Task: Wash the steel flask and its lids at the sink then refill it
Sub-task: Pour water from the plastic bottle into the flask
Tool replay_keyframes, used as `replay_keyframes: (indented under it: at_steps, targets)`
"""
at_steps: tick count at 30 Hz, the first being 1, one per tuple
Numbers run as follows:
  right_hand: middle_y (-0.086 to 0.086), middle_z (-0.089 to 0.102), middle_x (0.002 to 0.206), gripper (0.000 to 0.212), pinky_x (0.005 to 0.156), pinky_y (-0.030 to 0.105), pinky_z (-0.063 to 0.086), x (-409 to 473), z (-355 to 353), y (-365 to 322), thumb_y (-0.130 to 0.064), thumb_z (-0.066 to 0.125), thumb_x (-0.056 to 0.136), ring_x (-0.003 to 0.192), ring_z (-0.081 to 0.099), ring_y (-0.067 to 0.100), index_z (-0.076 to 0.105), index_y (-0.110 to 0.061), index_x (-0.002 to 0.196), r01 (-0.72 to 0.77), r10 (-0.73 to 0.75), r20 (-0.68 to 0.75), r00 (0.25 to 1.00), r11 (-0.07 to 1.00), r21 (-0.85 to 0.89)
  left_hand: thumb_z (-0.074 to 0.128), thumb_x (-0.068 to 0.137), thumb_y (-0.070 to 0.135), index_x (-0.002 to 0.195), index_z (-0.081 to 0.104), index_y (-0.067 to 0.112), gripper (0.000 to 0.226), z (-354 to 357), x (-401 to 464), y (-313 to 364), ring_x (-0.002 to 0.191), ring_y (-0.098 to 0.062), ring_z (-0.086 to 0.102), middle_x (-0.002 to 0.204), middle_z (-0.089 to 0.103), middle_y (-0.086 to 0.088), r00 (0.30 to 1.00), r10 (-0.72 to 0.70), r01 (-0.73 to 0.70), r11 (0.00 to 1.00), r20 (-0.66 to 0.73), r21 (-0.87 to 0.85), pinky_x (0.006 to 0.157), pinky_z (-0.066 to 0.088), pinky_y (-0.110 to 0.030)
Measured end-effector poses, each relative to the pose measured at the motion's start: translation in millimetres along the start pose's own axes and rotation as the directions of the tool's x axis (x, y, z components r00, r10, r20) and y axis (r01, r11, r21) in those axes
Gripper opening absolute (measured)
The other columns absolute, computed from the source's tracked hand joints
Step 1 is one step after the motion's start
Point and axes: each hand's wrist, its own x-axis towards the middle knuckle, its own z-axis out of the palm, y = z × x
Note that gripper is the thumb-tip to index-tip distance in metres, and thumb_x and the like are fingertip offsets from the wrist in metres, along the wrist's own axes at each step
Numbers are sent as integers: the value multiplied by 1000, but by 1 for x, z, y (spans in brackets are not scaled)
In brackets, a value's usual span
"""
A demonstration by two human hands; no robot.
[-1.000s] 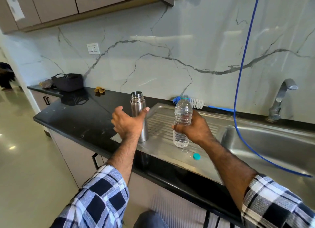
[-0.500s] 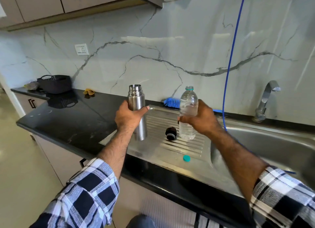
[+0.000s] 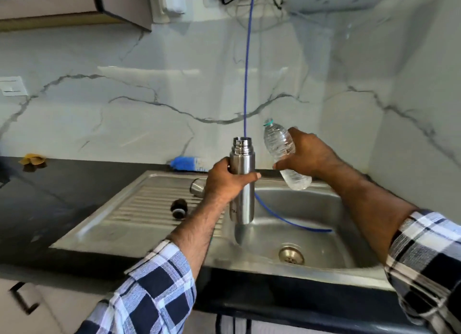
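Left hand (image 3: 230, 181) wraps the tall cylindrical brushed-steel flask (image 3: 242, 181) mid-body, upright, mouth open, held over the steel sink basin (image 3: 324, 234). Right hand (image 3: 304, 156) grips a clear ribbed plastic water bottle (image 3: 284, 154) w/ teal neck ring, uncapped, tilted w/ neck toward the flask mouth but not over it yet. To pour well, I'd say: bring neck directly above the mouth, tip slowly, keep flask vertical & over the basin so spill drains. Black round stopper lid (image 3: 178, 209) & steel cup lid (image 3: 197, 187) lie on the ribbed drainboard (image 3: 139, 209), apart from the flask.
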Motion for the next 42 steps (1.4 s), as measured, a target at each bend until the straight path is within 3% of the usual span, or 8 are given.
replay_keyframes:
  at_steps: [3,10,18,28,32,42]
  targets:
    - [7,73,118,86,88,45,59,-11,-8,21,-54,93,61,104,68,34,53,-26,131,-26,30,33,999,993,-117,99,57,53,100,70,30,57,31,-7,3,81,-4,72,90,75,15,999,7,-6,1000,54,-13,78,64,-33]
    - [3,71,112,78,73,37,50,-26,-13,57,-56,88,66,95,66,31,49,-29,128,-25,44,52,998,947,-322,97,55,58,102,68,33,61,78,-20,8,87,-7,72,95,74,15,990,16,-15,1000,139,-11,84,64,-40]
    - [2,69,106,68,69,34,43,-27,-16,67,-51,83,70,82,56,27,48,-31,126,30,22,103,994,882,-471,98,58,57,109,66,34,64,91,-26,-2,88,-5,69,93,68,20,990,22,-27,999,142,32,85,63,-36]
    - [2,68,112,71,71,36,44,-18,-21,53,-44,81,77,100,68,30,46,-34,138,107,-28,141,990,802,-588,98,61,54,109,65,35,61,90,-29,-11,90,-11,70,92,66,20,993,18,-25,998,117,61,85,60,-33]
    - [2,68,116,77,72,36,44,-15,-20,46,-43,80,79,104,69,29,43,-33,146,118,-40,141,989,781,-613,98,61,54,105,63,34,59,89,-30,-13,91,-12,71,96,70,16,995,-7,1,998,99,66,88,62,-38]
    - [1,66,114,67,72,37,45,-12,-23,35,-40,73,87,99,68,27,45,-32,146,159,-100,130,987,765,-624,96,57,62,109,66,31,68,84,-31,-17,89,-10,71,97,72,16,997,-26,19,996,76,88,88,63,-42]
